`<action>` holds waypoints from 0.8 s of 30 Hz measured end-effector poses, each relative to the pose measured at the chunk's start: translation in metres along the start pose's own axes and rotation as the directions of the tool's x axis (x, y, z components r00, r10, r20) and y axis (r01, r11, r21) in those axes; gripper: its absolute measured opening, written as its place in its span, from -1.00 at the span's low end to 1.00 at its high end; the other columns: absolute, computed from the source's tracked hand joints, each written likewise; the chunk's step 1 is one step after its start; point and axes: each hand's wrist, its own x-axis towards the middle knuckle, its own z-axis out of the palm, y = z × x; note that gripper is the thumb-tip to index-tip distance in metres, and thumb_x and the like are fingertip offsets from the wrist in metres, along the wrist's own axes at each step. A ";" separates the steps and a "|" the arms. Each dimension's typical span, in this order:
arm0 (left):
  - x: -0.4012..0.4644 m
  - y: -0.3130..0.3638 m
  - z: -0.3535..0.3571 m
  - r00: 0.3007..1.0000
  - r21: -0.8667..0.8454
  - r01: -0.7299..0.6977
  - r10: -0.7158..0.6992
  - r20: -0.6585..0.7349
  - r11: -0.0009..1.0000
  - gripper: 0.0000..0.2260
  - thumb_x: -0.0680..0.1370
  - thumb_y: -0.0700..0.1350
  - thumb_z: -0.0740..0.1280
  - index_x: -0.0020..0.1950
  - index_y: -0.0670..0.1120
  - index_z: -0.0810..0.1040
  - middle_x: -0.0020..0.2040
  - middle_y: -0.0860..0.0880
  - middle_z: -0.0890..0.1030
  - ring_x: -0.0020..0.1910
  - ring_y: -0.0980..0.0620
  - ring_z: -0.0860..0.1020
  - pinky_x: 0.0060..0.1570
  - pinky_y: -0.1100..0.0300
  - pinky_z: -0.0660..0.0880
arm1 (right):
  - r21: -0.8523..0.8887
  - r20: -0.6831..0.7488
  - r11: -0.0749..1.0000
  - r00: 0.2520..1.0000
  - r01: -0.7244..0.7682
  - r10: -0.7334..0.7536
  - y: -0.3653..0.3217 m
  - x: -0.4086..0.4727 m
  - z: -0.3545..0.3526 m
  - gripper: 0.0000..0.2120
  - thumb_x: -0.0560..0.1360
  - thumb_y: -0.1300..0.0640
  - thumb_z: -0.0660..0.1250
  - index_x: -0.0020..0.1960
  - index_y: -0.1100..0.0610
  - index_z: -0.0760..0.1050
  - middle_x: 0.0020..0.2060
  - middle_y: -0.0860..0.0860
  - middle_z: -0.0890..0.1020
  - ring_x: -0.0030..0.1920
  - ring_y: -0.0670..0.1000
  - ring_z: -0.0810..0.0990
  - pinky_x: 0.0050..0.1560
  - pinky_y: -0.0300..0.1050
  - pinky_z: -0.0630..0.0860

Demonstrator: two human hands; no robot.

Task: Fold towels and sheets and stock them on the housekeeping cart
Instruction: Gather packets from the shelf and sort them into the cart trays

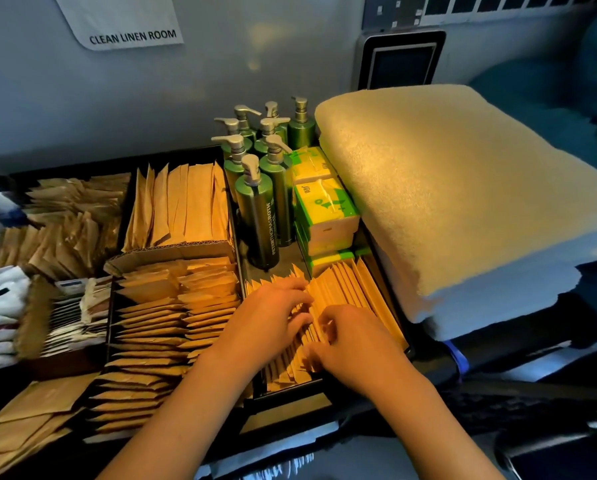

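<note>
Hands: both work in the near compartment of the cart tray, among upright kraft paper packets point(345, 292).
Left hand point(272, 310): lies palm down on the packet tops, fingers spread and lightly bent, pressing the row rather than clasping anything.
Right hand point(355, 344): fingers curl into the row and seem to pinch a packet or two at the top edge; the exact grasp is hidden by the fingers themselves.
Folded towel point(463, 202): a thick cream stack, right of the tray and just beside the tissue packs, resting on the cart's right part; no hand touches it.
Towel handling: judged soft, bulky and limp, fairly light for its bulk; it would sag if lifted by one corner, so best taken from beneath with both palms, or by the folded edge on the near side.
Pump bottles point(255, 202): green, standing upright in a cluster at the far end of the same compartment.
Tissue packs point(324, 216): green and white, stacked between bottles and towel.
Other packets point(175, 306): brown rows fill the middle and left compartments.
Sign point(132, 37): "CLEAN LINEN ROOM" on the far wall, upper left.
Step in hand: apparently tidying amenities, not linen; sheets are not seen.
</note>
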 end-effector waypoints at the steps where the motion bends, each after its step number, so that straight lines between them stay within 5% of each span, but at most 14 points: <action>1: 0.000 0.001 0.001 1.000 0.008 -0.016 0.016 0.015 1.000 -0.71 0.62 0.03 0.39 0.34 0.15 0.61 0.47 0.18 0.47 0.42 0.13 0.45 0.44 0.12 0.39 | 0.020 -0.042 1.000 0.999 0.014 -0.013 -0.001 0.000 0.000 -0.64 0.52 -0.15 0.46 0.28 -0.11 0.54 -0.03 -0.15 0.61 -0.04 -0.09 0.57 -0.09 -0.20 0.54; 8: -0.002 0.001 0.002 0.997 -0.058 0.064 -0.067 -0.049 0.996 -0.65 0.62 0.08 0.38 0.41 0.16 0.56 0.55 0.17 0.39 0.50 0.11 0.37 0.48 0.09 0.30 | -0.050 -0.123 0.999 0.992 -0.001 -0.005 -0.005 -0.003 0.005 -0.77 0.61 0.04 0.39 0.26 -0.08 0.61 0.01 -0.07 0.68 0.02 -0.03 0.63 0.00 -0.13 0.62; 24: 0.000 -0.003 0.011 0.997 0.113 -0.076 0.071 0.042 0.991 -0.73 0.67 0.03 0.28 0.35 0.20 0.61 0.47 0.19 0.47 0.45 0.13 0.32 0.35 0.14 0.38 | -0.197 -0.014 0.979 0.998 -0.060 0.058 -0.011 0.014 0.008 -0.77 0.61 0.10 0.40 0.26 0.06 0.59 0.08 0.07 0.64 0.08 0.08 0.64 0.04 -0.10 0.58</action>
